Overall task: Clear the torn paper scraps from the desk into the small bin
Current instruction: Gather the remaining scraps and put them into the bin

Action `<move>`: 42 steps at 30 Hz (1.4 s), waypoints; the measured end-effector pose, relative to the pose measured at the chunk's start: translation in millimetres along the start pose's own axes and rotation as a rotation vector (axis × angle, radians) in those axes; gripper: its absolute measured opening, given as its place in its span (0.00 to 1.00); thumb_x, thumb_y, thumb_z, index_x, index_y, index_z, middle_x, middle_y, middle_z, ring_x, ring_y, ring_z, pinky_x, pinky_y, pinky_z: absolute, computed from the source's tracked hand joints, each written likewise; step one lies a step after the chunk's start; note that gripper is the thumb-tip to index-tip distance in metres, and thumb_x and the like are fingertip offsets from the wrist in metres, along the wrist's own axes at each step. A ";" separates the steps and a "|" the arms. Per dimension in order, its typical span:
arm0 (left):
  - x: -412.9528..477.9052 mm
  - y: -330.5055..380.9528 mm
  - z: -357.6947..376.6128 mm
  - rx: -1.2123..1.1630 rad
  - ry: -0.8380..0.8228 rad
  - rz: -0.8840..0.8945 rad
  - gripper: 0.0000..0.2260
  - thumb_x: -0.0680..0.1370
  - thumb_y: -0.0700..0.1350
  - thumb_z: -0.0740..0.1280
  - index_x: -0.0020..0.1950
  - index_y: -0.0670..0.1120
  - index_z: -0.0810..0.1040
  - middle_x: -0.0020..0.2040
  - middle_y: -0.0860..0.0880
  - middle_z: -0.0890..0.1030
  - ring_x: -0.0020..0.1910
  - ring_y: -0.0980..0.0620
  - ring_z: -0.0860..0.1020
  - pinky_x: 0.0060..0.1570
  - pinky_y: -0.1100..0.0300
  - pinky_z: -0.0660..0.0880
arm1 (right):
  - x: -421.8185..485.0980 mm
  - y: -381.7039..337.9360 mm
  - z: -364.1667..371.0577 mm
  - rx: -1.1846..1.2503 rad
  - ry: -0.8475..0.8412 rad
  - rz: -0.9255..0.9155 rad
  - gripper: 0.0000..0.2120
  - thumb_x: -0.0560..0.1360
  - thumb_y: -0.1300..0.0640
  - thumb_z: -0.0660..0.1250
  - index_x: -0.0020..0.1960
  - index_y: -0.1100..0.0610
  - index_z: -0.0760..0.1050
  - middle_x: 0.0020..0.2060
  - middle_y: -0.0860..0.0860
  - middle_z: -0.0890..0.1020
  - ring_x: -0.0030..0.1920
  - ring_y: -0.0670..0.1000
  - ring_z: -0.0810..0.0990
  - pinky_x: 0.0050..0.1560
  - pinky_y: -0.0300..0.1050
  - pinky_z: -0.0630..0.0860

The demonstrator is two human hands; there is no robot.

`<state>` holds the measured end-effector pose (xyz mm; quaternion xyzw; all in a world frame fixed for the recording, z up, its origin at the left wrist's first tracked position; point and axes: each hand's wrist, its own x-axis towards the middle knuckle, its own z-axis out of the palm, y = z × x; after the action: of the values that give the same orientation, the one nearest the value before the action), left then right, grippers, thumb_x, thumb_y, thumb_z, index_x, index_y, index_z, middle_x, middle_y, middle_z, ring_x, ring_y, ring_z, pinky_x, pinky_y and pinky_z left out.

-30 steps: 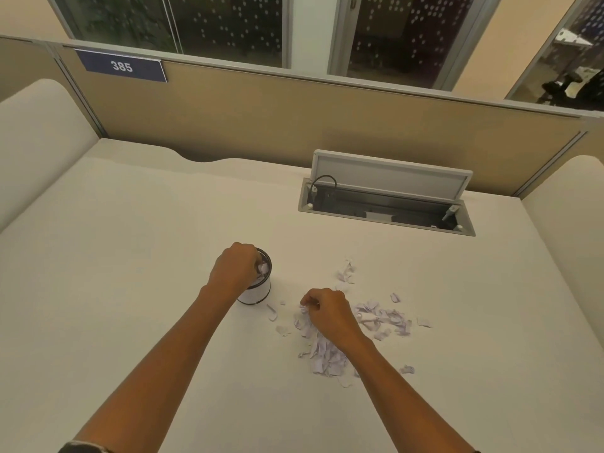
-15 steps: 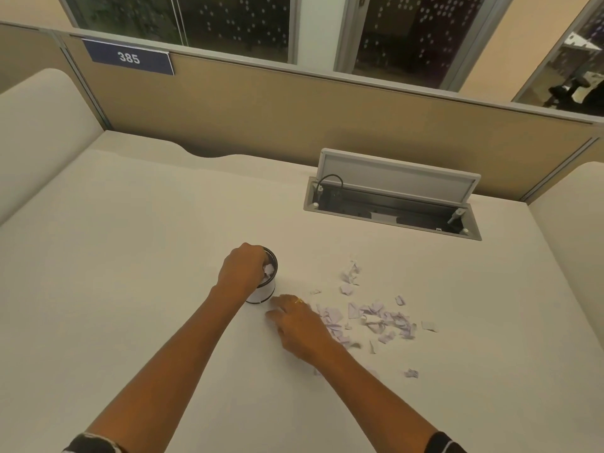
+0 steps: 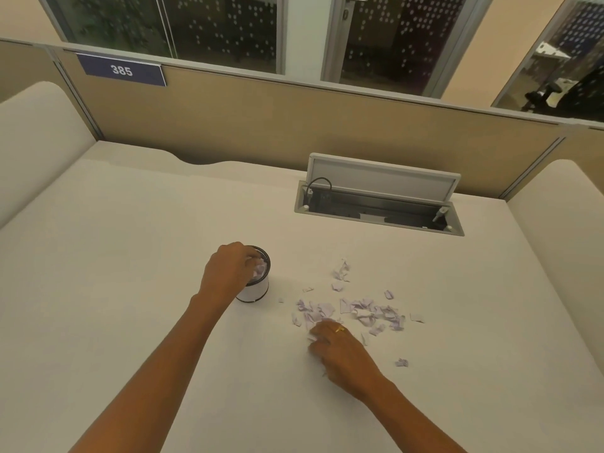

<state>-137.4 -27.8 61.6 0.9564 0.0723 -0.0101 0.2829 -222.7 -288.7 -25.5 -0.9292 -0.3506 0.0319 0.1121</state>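
A small white bin with a dark rim stands mid-desk with pale scraps showing inside its mouth. My left hand is curled over the bin's left rim and grips it, with fingertips at the opening. Torn lilac-white paper scraps lie scattered on the desk to the bin's right. My right hand rests at the near edge of that pile, fingers curled around a few scraps. A stray scrap lies just right of this hand.
An open cable hatch with a raised lid is sunk into the desk behind the scraps. A beige partition with a "385" sign closes the far edge. Padded side panels flank left and right.
My right hand has pulled back from beside the bin toward me and to the right, now closing on scraps at the pile's near edge. The left hand stayed on the bin.
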 end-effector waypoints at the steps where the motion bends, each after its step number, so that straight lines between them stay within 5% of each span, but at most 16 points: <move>1: -2.4 0.3 -0.9 -0.032 0.041 0.004 0.08 0.77 0.47 0.65 0.49 0.51 0.84 0.49 0.49 0.83 0.48 0.47 0.80 0.48 0.53 0.77 | -4.0 2.6 -3.1 0.049 0.020 0.060 0.17 0.58 0.59 0.79 0.45 0.53 0.80 0.54 0.52 0.82 0.57 0.54 0.79 0.50 0.44 0.80; 5: -14.8 6.3 -2.4 -0.078 0.212 0.083 0.07 0.77 0.47 0.65 0.45 0.52 0.83 0.47 0.53 0.83 0.48 0.50 0.78 0.43 0.57 0.74 | -21.4 9.3 -16.0 0.173 0.178 0.355 0.12 0.69 0.63 0.71 0.50 0.51 0.79 0.54 0.49 0.79 0.56 0.50 0.77 0.43 0.35 0.74; 10: -44.6 20.5 6.1 -0.086 0.450 0.363 0.08 0.77 0.48 0.64 0.47 0.49 0.82 0.47 0.53 0.82 0.49 0.50 0.75 0.46 0.56 0.74 | -58.8 28.5 -23.2 0.195 0.199 0.770 0.14 0.75 0.57 0.66 0.60 0.53 0.75 0.58 0.52 0.77 0.61 0.54 0.71 0.53 0.45 0.73; 14: -74.3 30.7 48.5 -0.124 0.205 0.559 0.09 0.78 0.50 0.64 0.53 0.51 0.81 0.48 0.54 0.80 0.50 0.53 0.77 0.47 0.59 0.75 | -89.9 35.8 -20.9 0.175 0.125 0.962 0.19 0.75 0.48 0.65 0.63 0.54 0.73 0.61 0.54 0.74 0.62 0.58 0.69 0.53 0.46 0.71; 19: -75.8 10.1 109.6 -0.025 -0.140 0.236 0.24 0.78 0.50 0.63 0.73 0.50 0.64 0.72 0.49 0.66 0.70 0.48 0.65 0.68 0.53 0.67 | -101.9 18.5 -16.3 0.220 0.079 0.969 0.26 0.74 0.40 0.64 0.66 0.53 0.70 0.63 0.51 0.70 0.63 0.54 0.66 0.55 0.45 0.71; 23: -63.9 17.4 123.7 0.118 -0.187 0.074 0.32 0.78 0.45 0.62 0.78 0.46 0.50 0.78 0.44 0.48 0.77 0.43 0.51 0.72 0.50 0.58 | -90.2 -6.5 -14.4 0.265 0.011 0.898 0.33 0.71 0.35 0.64 0.70 0.51 0.64 0.63 0.49 0.65 0.64 0.51 0.63 0.55 0.40 0.70; 29: -72.9 23.8 134.8 0.068 -0.205 0.105 0.29 0.78 0.38 0.57 0.77 0.46 0.52 0.78 0.45 0.54 0.77 0.46 0.51 0.74 0.52 0.56 | -57.9 -24.5 -12.1 0.319 -0.049 0.823 0.32 0.72 0.45 0.67 0.71 0.53 0.59 0.63 0.50 0.62 0.65 0.51 0.62 0.54 0.38 0.71; 34: -111.0 29.0 136.8 -0.118 -0.260 0.216 0.30 0.77 0.40 0.59 0.77 0.50 0.52 0.77 0.50 0.58 0.75 0.54 0.57 0.70 0.66 0.57 | -35.1 -19.2 -13.7 0.363 0.002 0.807 0.32 0.74 0.53 0.67 0.73 0.52 0.56 0.66 0.52 0.62 0.64 0.52 0.68 0.59 0.40 0.70; 42: -115.5 37.0 138.3 0.088 -0.372 0.213 0.42 0.71 0.53 0.72 0.77 0.57 0.49 0.77 0.51 0.49 0.74 0.50 0.58 0.64 0.57 0.71 | -23.8 -5.2 -18.3 0.358 -0.123 0.742 0.41 0.70 0.52 0.72 0.75 0.43 0.51 0.67 0.53 0.58 0.63 0.55 0.69 0.61 0.43 0.72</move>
<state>-243.4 -148.9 -27.6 0.9516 -0.0832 -0.1596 0.2490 -241.4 -303.9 -6.9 -0.9547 0.0132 0.1859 0.2318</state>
